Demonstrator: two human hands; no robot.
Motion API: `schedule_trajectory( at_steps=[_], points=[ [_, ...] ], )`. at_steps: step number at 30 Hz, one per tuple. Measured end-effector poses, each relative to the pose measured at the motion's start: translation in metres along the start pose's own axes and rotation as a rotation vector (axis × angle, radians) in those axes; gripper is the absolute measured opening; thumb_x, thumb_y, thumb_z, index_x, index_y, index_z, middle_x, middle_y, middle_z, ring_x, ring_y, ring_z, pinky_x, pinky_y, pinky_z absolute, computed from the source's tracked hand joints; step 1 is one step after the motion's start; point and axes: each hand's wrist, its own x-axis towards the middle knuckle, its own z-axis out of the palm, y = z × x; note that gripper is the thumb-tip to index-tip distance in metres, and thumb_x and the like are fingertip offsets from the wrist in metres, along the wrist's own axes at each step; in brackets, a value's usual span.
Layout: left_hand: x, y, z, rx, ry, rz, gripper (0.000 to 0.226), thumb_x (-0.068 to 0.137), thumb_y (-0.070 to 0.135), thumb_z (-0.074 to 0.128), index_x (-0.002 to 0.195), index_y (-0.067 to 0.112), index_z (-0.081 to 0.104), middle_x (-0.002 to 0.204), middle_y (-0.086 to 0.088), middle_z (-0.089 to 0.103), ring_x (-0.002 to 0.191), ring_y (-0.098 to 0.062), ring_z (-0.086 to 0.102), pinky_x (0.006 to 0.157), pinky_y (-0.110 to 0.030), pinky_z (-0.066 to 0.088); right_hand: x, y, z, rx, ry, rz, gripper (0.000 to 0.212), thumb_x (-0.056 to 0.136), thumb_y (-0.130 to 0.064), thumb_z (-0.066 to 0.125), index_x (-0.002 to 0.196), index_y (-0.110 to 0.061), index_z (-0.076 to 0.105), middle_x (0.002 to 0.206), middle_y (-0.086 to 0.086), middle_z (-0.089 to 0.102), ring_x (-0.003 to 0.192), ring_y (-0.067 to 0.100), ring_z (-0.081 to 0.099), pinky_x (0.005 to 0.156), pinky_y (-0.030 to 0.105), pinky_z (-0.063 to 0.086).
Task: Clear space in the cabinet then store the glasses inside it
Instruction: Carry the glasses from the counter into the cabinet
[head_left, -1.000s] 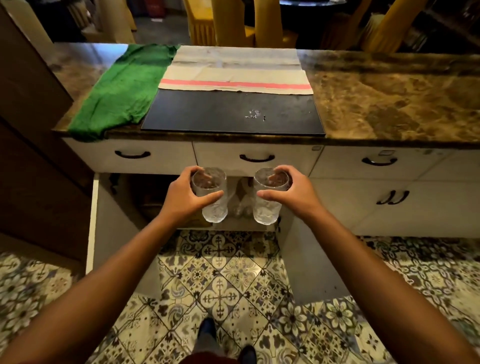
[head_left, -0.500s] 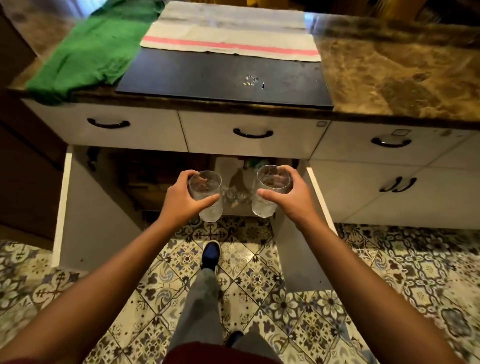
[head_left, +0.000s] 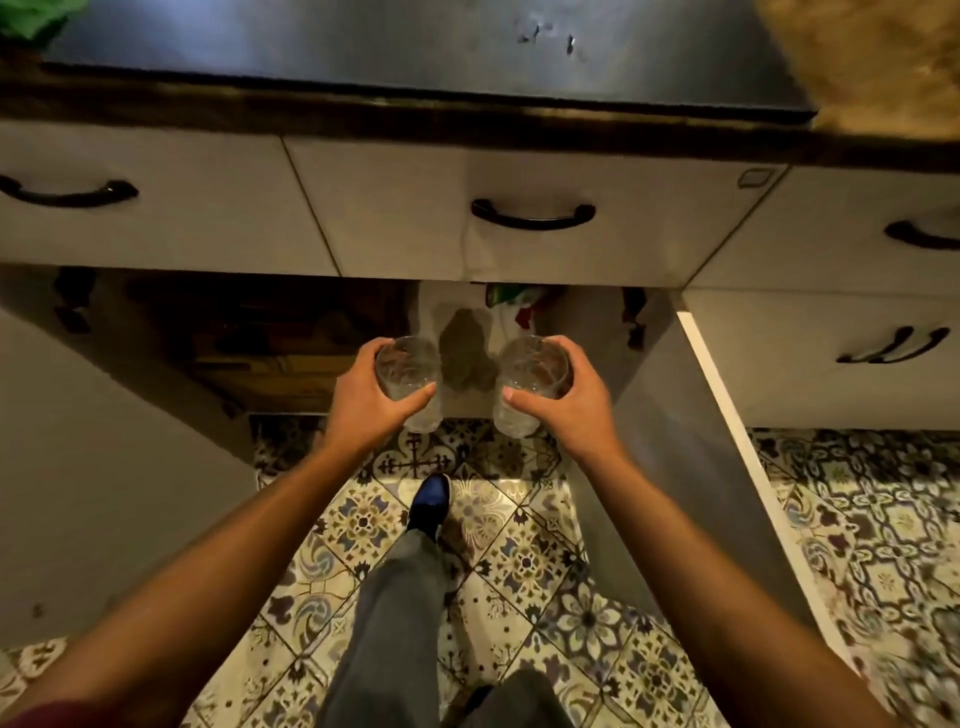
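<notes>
Glasses in both hands here, one each. The left hand is wrapping its fingers and thumb around the left glass, and the right hand is gripping the right glass the same way. Both tumblers are clear with a cut pattern, sitting upright, held side by side but not touching, right in front of the open cabinet under the drawers. Cabinet doors are swinging wide on both sides, the right door showing its white edge. Inside it's looking dark; some wooden stuff on the left, something green and red up near the top, too blurry to tell what. No brand, label or readable writing showing anywhere. Middle drawer above the hands is sporting a black handle. One dark shoe is stepping forward on the patterned tile floor.
</notes>
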Motion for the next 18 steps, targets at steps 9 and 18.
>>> schedule_trajectory(
  at_steps=[9, 18],
  points=[
    [0.079, -0.097, 0.065, 0.126, -0.010, -0.088, 0.047, 0.078, 0.042, 0.084, 0.104, 0.011, 0.060, 0.096, 0.005, 0.058, 0.089, -0.010, 0.056, 0.075, -0.026, 0.045, 0.089, 0.101, 0.055, -0.050, -0.019, 0.034, 0.067, 0.066, -0.041, 0.092, 0.121, -0.030, 0.055, 0.107, -0.027, 0.061, 0.095, -0.017, 0.058, 0.080, 0.003, 0.047],
    [0.139, -0.182, 0.126, 0.007, -0.033, -0.012, 0.096, 0.053, 0.066, 0.075, 0.133, 0.017, 0.053, 0.127, -0.008, 0.065, 0.116, -0.023, 0.062, 0.100, -0.037, 0.052, 0.158, 0.188, 0.117, 0.006, 0.044, -0.056, 0.068, 0.059, -0.036, 0.094, 0.110, -0.057, 0.055, 0.113, -0.023, 0.064, 0.113, 0.005, 0.063, 0.098, 0.020, 0.050]
  ],
)
